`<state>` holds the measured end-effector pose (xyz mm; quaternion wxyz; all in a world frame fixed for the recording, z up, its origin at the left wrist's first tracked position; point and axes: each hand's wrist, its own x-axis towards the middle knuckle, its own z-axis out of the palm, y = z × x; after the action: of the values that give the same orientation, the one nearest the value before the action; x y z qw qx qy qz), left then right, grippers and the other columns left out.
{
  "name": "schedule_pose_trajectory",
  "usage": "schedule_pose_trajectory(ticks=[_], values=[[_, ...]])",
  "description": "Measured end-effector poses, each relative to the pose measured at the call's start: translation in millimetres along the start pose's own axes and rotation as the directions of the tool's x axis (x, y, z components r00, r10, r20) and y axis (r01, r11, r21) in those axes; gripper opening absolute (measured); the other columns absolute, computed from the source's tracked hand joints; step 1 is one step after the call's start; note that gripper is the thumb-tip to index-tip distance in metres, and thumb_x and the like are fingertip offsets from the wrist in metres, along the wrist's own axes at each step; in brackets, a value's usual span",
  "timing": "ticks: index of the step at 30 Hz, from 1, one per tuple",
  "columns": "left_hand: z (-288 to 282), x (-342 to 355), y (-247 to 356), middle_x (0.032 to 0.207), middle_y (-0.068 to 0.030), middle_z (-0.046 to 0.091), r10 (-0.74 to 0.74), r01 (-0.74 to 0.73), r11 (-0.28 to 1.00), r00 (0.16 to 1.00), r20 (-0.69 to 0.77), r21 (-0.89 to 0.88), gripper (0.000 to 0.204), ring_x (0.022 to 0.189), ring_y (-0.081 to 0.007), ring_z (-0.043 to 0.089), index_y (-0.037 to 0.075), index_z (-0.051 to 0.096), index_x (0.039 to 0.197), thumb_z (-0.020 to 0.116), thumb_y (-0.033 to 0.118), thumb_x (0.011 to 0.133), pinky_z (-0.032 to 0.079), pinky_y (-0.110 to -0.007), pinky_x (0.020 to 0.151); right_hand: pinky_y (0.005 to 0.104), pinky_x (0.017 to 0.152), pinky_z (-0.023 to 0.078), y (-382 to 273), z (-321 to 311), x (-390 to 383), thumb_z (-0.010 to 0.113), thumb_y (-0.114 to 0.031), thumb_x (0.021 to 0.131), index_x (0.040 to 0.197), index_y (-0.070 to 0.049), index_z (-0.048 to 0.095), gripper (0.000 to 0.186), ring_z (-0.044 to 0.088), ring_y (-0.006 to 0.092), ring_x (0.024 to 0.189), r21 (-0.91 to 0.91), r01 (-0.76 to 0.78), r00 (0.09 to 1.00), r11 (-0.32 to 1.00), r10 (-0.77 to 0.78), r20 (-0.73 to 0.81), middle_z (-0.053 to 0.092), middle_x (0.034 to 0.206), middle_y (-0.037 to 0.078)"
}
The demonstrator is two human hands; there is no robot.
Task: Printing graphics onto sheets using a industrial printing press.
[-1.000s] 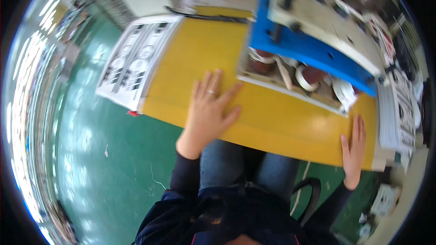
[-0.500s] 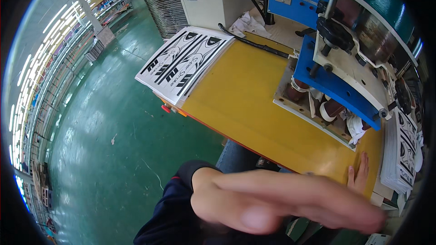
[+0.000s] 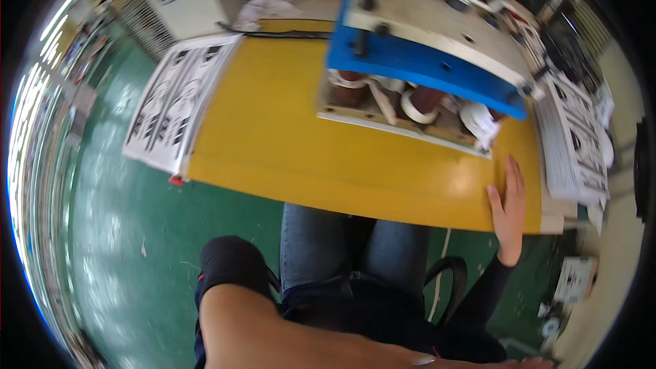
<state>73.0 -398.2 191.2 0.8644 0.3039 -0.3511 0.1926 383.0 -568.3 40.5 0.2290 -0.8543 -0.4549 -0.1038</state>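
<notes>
My right hand [image 3: 507, 201] rests open on the right part of the yellow tabletop [image 3: 273, 137], fingers extended just below the pressing machine's base, nothing held. My left hand [image 3: 335, 345] is drawn in low across my body at the bottom edge, a ring showing; its fingers are mostly cut off, so what they touch is hidden. The machine has a blue plate [image 3: 424, 65], a cream upper plate [image 3: 437, 27] and dark red cylinders [image 3: 427, 101] with white wrappings underneath. Printed sheets lie in a stack at the left [image 3: 176, 99] and another at the right [image 3: 567, 143].
A grey cabinet [image 3: 178, 7] with a small display, a black cable [image 3: 273, 33] and a white cloth [image 3: 263, 7] are at the back. A chair arm [image 3: 454, 287] is beside my legs. The green floor [image 3: 130, 219] and rows of lights are at left.
My left hand has left the tabletop and moved down and back toward my body, across the bottom of the view. My right hand stays on the table. The view has shifted with my head.
</notes>
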Motion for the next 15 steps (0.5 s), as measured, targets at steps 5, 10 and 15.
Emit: schedule_pose_trajectory(ticks=[5, 10, 15], values=[[-3, -30, -9, 0.134, -0.0615, 0.032, 0.154, -0.123, 0.976, 0.973, -0.170, 0.181, 0.112, 0.133, -0.0691, 0.037, -0.030, 0.029, 0.141, 0.050, 0.070, 0.095, 0.029, -0.067, 0.114, 0.0506, 0.120, 0.028, -12, -7, 4, 0.063, -0.031, 0.097, 0.152, -0.005, 0.043, 0.064, 0.038, 0.0440, 0.145, -0.023, -0.098, 0.995, 0.995, 0.098, 0.008, 0.045, 0.154, 0.025], [-105, 23, 50, 0.139, -0.0302, 0.059, -0.563, -0.459, 0.739, -0.016, 0.826, 0.494, 0.056, 0.131, -0.0511, 0.055, -0.003, 0.057, 0.142, 0.062, 0.032, 0.098, 0.047, -0.051, 0.107, 0.0510, 0.122, 0.026, -17, -7, 3, 0.063, -0.032, 0.097, 0.152, -0.008, 0.044, 0.064, 0.038, 0.0442, 0.145, -0.011, -0.108, 0.994, 0.994, 0.108, 0.013, 0.043, 0.156, 0.025], [-101, -36, 48, 0.125, -0.0233, 0.070, -0.476, 0.092, 0.671, 0.814, 0.333, 0.736, 0.037, 0.113, -0.0431, 0.068, -0.002, 0.070, 0.120, 0.052, 0.025, 0.103, 0.048, -0.053, 0.101, 0.0509, 0.121, 0.027, -13, -10, -1, 0.063, -0.031, 0.097, 0.152, -0.009, 0.045, 0.062, 0.039, 0.0438, 0.145, -0.036, -0.129, 0.991, 0.991, 0.130, 0.012, 0.043, 0.156, 0.024]])
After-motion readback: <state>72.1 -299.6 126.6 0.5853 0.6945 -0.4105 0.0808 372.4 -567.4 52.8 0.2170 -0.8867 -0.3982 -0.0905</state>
